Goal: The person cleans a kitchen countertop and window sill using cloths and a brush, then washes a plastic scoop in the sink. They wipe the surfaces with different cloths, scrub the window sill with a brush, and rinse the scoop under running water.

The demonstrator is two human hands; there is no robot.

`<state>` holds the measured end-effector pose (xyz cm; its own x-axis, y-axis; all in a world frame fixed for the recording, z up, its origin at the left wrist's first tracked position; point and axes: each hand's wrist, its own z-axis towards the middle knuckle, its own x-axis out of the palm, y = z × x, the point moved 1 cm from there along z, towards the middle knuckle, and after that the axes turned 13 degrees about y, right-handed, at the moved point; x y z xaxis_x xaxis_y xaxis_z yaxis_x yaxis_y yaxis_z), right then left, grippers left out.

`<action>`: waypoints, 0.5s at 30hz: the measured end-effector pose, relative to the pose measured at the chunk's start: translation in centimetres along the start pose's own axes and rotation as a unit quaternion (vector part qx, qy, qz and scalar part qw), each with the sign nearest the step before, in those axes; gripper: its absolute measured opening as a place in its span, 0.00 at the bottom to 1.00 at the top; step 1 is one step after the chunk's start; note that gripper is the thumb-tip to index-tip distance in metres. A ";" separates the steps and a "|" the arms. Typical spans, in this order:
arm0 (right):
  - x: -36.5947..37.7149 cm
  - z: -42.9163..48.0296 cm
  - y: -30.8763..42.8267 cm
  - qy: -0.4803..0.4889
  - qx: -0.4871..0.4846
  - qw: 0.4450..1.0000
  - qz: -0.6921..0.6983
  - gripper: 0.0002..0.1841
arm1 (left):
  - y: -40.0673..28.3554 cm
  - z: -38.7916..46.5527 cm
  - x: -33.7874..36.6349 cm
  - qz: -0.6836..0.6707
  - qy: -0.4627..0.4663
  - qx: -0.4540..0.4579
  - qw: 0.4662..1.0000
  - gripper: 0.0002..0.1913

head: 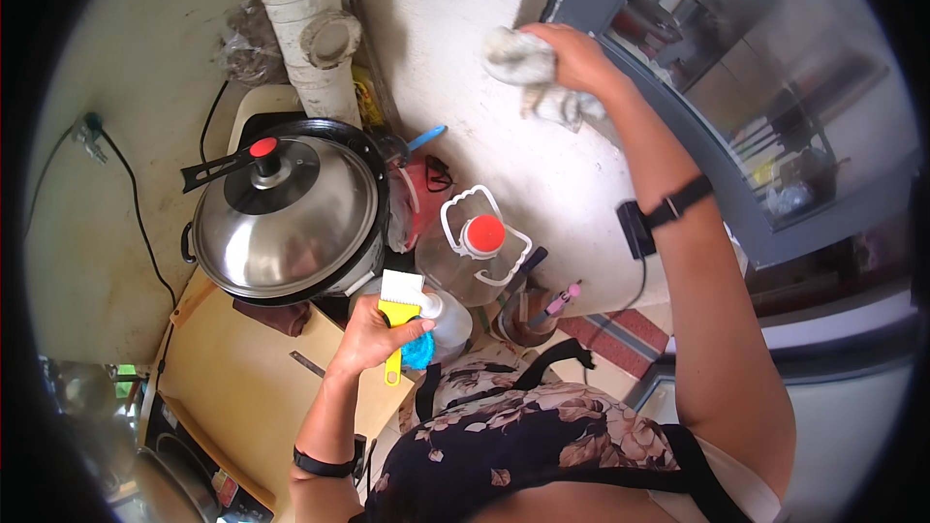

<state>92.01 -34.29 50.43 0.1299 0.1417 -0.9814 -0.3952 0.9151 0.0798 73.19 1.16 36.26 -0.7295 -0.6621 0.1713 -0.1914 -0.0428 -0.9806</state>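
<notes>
My right hand (577, 58) is shut on a crumpled, stained white cloth (519, 62) at the whitewashed wall (450, 73), beside the grey window frame. The cloth is slightly blurred, and whether it presses on the wall I cannot tell. Lower down, my left hand (374, 338) grips a yellow-handled scraper (399, 314) with its broad white end upward. A blue scrubber (418, 353) sits by the thumb, apparently held in the same hand. Right behind this hand is a whitish plastic bottle (450, 323); I cannot tell whether the fingers also hold it.
A wok with a domed steel lid (305, 232) stands left. Near it are a large clear jug (465, 272) with a red cap and a utensil holder (524, 319). A white pipe (294, 36) runs up the corner. Right is a grey-framed glass pane (726, 73); a wooden board (247, 370) lies lower left.
</notes>
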 end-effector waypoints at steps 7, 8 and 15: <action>2.8 -3.3 -2.2 0.069 0.137 0.988 -0.021 0.23 | -0.1 0.5 1.1 0.002 0.021 -0.028 0.999 0.16; 2.2 -5.1 -1.8 0.069 0.133 0.987 -0.055 0.19 | -0.2 0.3 1.1 0.022 0.016 -0.026 0.999 0.16; 1.3 -9.4 3.0 -0.007 0.075 0.995 -0.065 0.21 | -0.4 -0.5 -0.2 0.025 -0.010 -0.031 0.999 0.17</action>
<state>82.45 -34.94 47.77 0.1836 0.0228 -0.9827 -0.2351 0.9717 -0.0214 73.05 1.67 36.68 -0.7259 -0.6772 0.1199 -0.1966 0.0372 -0.9798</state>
